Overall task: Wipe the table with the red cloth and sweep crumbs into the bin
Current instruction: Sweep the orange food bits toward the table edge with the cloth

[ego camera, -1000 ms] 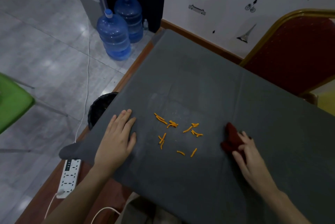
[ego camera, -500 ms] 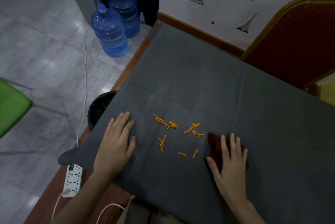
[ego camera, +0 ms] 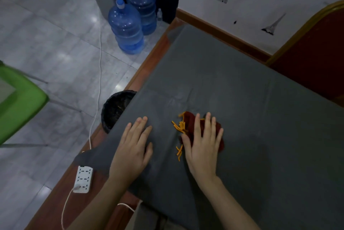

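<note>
- The left hand [ego camera: 133,147] is lying flat and spread on the grey cover [ego camera: 242,99] of the bench [ego camera: 156,51], fingers together, holding nothing; it is pinning the cover near the bench's left edge.
- The right hand [ego camera: 202,144] is pressing down flat on the cloth [ego camera: 189,119], fingers splayed wide over it, not gripping but bearing on it from above; the cloth is bunched under the palm and showing at the fingertips and on the right side.
- The crumbs [ego camera: 179,126] are lying in an orange heap touching the cloth's left edge, between the two hands, with a few strays [ego camera: 179,150] just beside the right thumb, nearer the person.
- The bin [ego camera: 115,108] is standing on the floor beyond the left hand, tucked partly under the bench's left edge, its open mouth showing.
- Judging from this, the sweep toward the bin is under way and roughly halfway across.
- To do it well: keep the cloth's leading edge flat to the cover so that crumbs are not slipping under, gather the near strays into the heap, steer up and left toward the bin's mouth, and lift the left hand clear of the path while keeping the cover from sliding.
</note>
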Demonstrator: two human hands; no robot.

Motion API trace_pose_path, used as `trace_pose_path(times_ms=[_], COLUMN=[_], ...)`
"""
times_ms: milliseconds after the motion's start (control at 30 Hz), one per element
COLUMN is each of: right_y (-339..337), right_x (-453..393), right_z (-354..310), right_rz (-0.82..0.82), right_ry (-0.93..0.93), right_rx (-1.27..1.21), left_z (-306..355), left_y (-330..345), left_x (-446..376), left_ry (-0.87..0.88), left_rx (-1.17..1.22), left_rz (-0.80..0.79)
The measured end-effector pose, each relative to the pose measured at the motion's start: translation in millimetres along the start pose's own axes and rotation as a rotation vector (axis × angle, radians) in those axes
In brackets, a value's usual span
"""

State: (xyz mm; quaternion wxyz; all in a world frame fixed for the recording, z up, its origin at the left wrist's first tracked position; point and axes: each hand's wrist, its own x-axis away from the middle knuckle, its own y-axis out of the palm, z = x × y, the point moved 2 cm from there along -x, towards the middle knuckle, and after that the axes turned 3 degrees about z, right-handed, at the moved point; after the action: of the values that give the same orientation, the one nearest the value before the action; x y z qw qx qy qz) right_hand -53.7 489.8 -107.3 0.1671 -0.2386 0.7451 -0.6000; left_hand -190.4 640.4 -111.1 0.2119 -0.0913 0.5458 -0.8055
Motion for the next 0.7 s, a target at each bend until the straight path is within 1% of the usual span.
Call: trace_pose_path(times_ms=[200,367,467,567,700], right_y=[11.4,9.5,2.2,-7.0,-32.4], right_x=[-36.3,-53.3,-53.5,-54.5,-44.8], right_z=[-40.3,-48.5,-40.0,-19.3,29.7], right_rz=[0.037,0.032,-0.026,-0.073,-0.092], right_ry=[-0.081,-0.115,-0.191,-0.274,-0.253], right_rx=[-0.067,-0.186,-0.288,-0.313,-0.494], left_z=[-2.3,-0.2,-0.4,-0.9,-0.3], left_y=[0.7,-1.6,-2.4,-2.2,-2.0], left_x=[0.1,0.3,1.1,1.5,2.1], left_ry=[-0.005,-0.016,-0.017,-0.019,-0.018], left_rx=[-0.003,-0.021,-0.036,-0.032,-0.036], left_rz=[0.006,0.003,0.005,0.012,0.011])
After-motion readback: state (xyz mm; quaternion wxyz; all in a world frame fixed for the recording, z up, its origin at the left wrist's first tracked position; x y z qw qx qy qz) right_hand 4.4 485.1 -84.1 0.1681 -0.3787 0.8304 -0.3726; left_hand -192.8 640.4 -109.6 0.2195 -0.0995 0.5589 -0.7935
